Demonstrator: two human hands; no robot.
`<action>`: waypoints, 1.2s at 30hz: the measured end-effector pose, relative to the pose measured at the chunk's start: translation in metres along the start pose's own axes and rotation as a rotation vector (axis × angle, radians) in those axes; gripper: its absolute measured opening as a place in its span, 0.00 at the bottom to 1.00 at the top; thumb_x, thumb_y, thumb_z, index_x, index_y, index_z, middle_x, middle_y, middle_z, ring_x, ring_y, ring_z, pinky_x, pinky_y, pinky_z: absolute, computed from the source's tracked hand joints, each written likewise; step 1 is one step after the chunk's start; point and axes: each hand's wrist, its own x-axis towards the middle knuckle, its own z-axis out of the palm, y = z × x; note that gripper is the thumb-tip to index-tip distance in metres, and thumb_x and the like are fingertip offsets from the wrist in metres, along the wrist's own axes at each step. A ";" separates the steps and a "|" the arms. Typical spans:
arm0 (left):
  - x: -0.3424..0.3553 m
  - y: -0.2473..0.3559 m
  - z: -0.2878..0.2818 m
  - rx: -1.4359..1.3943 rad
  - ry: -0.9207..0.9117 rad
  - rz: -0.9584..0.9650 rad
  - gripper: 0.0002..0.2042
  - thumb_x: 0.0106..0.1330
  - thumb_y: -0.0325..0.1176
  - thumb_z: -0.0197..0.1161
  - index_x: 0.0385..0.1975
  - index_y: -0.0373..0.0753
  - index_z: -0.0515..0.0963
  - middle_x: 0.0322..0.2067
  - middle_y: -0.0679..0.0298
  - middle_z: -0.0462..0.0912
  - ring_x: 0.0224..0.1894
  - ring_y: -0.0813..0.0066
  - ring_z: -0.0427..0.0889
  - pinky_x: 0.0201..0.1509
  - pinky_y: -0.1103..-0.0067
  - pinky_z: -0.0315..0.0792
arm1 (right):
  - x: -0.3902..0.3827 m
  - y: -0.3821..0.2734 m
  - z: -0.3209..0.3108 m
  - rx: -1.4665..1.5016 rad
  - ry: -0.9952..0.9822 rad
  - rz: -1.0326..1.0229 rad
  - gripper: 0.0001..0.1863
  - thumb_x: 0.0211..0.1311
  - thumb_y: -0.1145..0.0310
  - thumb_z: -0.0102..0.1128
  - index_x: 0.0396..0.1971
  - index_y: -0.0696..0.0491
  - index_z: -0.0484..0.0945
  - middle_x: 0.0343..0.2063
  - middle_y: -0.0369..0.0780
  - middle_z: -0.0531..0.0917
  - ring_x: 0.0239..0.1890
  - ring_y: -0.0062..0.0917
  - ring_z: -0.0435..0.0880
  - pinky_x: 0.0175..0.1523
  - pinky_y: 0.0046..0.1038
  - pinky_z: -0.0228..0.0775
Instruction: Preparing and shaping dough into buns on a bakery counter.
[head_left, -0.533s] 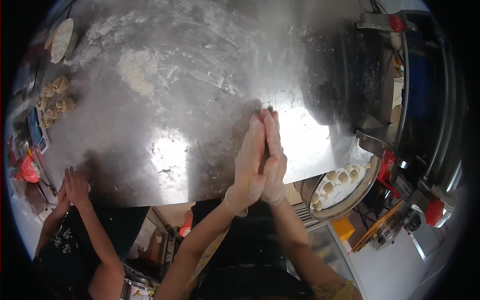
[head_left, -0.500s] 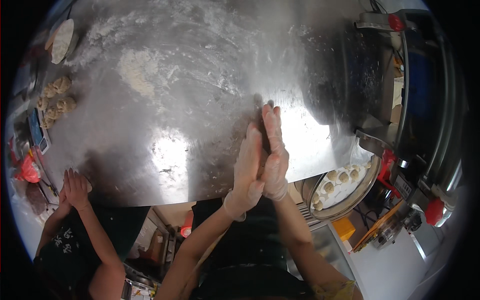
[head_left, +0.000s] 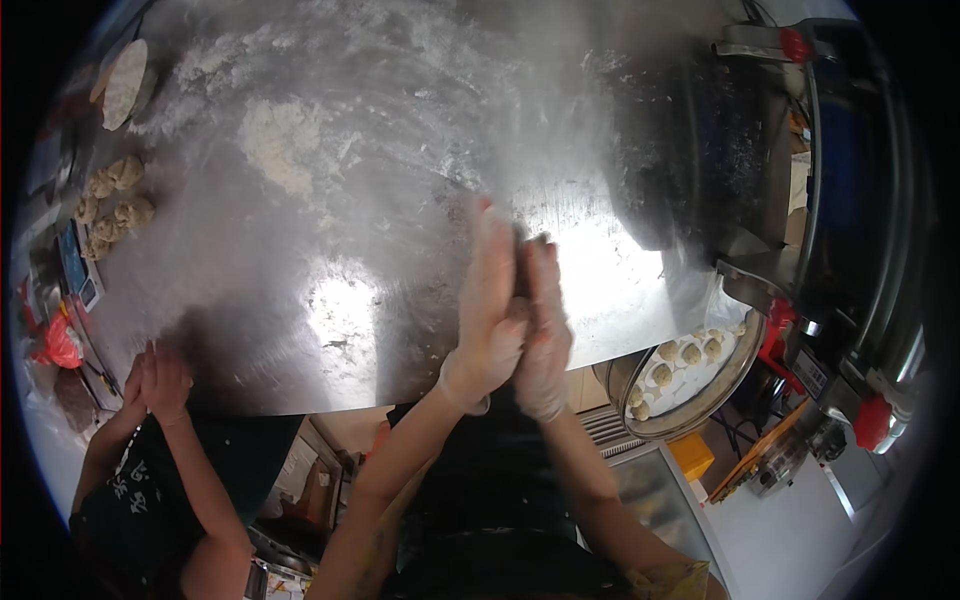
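Note:
My left hand and my right hand, both in clear thin gloves, are held palm to palm above the front part of a steel worktable. The fingers are stretched straight and point away from me. The left hand sits a little farther forward than the right. Between the palms is a narrow dark gap; what they press, if anything, is hidden. Motion blurs the fingertips.
A round steamer holding several dough balls on white lining stands at right. Dough lumps and a floury bowl lie at left. Flour dusts the table. A co-worker's clasped hands are at lower left.
My left hand has slid forward and slightly left, while my right hand has drawn back, palms still facing each other. The co-worker's hands have shifted slightly.

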 end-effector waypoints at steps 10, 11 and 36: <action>-0.005 -0.008 -0.003 0.017 -0.044 0.012 0.42 0.72 0.61 0.33 0.73 0.29 0.44 0.74 0.38 0.38 0.77 0.45 0.37 0.77 0.64 0.39 | -0.003 -0.004 0.005 0.021 0.075 0.013 0.42 0.73 0.41 0.26 0.70 0.64 0.55 0.72 0.53 0.56 0.76 0.51 0.45 0.76 0.44 0.38; 0.010 0.016 0.004 -0.103 -0.125 -0.086 0.43 0.72 0.63 0.32 0.73 0.29 0.44 0.74 0.38 0.39 0.76 0.44 0.39 0.77 0.64 0.41 | -0.010 -0.007 0.012 0.053 0.087 0.064 0.42 0.73 0.42 0.26 0.70 0.64 0.55 0.72 0.53 0.56 0.76 0.51 0.45 0.77 0.44 0.38; -0.054 0.025 0.006 -0.149 -0.093 -0.165 0.42 0.73 0.60 0.32 0.73 0.28 0.40 0.75 0.41 0.37 0.77 0.46 0.35 0.78 0.63 0.36 | 0.028 -0.006 -0.012 0.031 -0.010 -0.050 0.44 0.72 0.37 0.24 0.71 0.61 0.54 0.72 0.52 0.56 0.76 0.51 0.43 0.77 0.45 0.37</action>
